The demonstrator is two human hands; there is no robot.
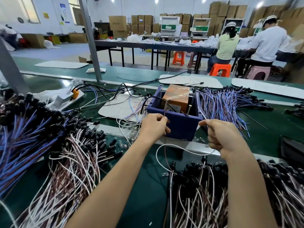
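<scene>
A thin white wire (181, 148) is held looped just before the blue box (181, 127), over the green bench (144, 181), gripped in the curled right hand (223, 137). A brown wire (166, 155), seemingly joined to it lower down, is pinched by the left hand (154, 127).

Two grips (153, 127) (222, 137), one blue box (181, 127)

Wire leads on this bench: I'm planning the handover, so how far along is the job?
Possibly done: the blue-purple leads fanned out beside the blue box. In hand: the left hand pinches a brown wire and the right hand holds a white wire at the box. Probably left: the big pink-white piles.
</scene>
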